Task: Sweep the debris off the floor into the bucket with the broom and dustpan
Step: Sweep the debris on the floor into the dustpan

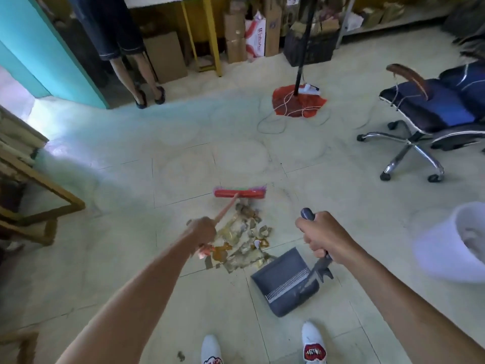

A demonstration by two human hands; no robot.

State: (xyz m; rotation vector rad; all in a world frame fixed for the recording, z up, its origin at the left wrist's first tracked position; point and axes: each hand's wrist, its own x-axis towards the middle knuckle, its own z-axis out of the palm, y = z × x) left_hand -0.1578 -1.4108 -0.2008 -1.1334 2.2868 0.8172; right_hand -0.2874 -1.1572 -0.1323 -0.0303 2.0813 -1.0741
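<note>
My left hand [202,231] grips the pink handle of a broom whose red head [239,193] rests on the floor just beyond a pile of debris [242,244], torn paper and wrappers. My right hand [324,236] holds the upright handle of a grey dustpan [282,278]. The pan sits on the tiles with its open lip toward the pile's near right edge. A white bucket [446,248] stands at the right, with some scraps inside.
An office chair [430,119] on casters stands at the far right. A black pole rises from a red base [299,102] with a loose cord. A wooden frame [39,195] is at left. Another person's legs [147,82] stand by the teal door. My shoes [313,345] are below.
</note>
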